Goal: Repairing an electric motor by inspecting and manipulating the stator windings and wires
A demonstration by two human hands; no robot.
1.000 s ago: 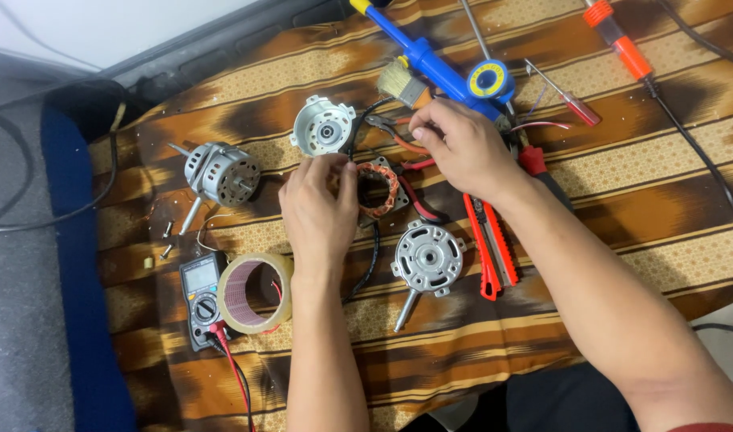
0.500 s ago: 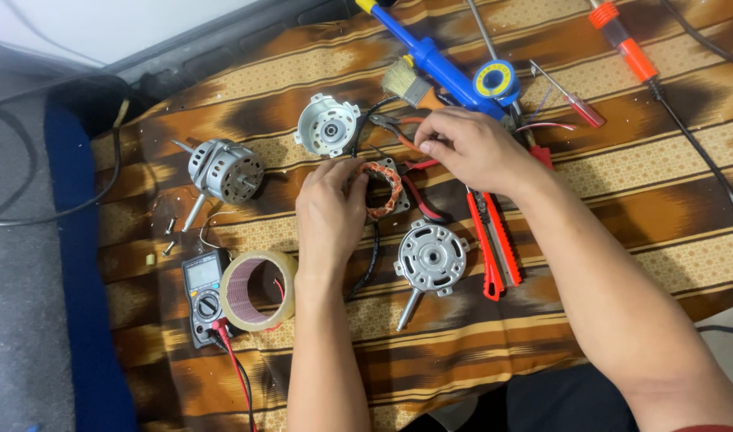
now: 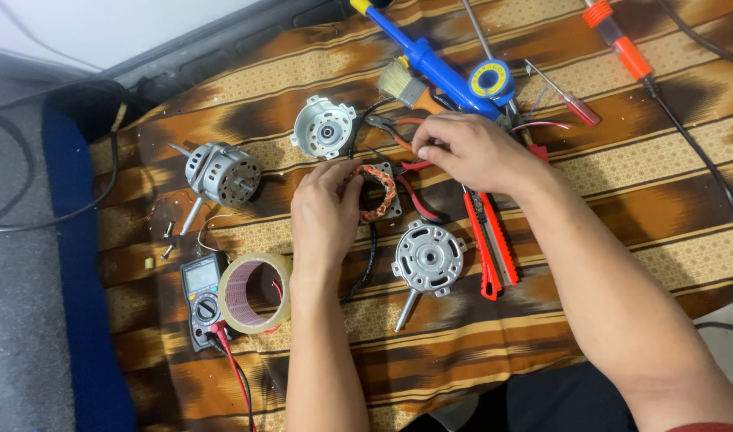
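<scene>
Steadying the stator (image 3: 380, 192) from its left edge, the left hand (image 3: 325, 216) lies flat on the cloth (image 3: 622, 200), fingers curled against the copper windings; this grip presses rather than pinches, apparently to keep the part from sliding. The stator sits at the middle of the cloth, between the 2 hands.

Right hand (image 3: 466, 152) hovers just above and right of the stator, fingertips drawn together as if pinching something thin, probably a lead wire; what it holds is too small to tell. Red-handled pliers (image 3: 410, 172) lie partly under this hand, touching the stator's right side.

Parts are laid out around the work, within reach:
- end cap (image 3: 324, 128), just above-left of the stator.
- rotor housing (image 3: 429, 260) with shaft, just below-right.
- second motor (image 3: 218, 172), further left.
- tape roll (image 3: 256, 292) touching a multimeter (image 3: 202, 296), lower left.
- red knife (image 3: 490, 248), right of the housing.
- brush (image 3: 402, 84), blue solder sucker (image 3: 426, 56) and solder spool (image 3: 492, 80) along the top.
- orange iron (image 3: 618, 40) at upper right, well apart from the hands.

Loose screws (image 3: 166, 240) sit near the left edge.
</scene>
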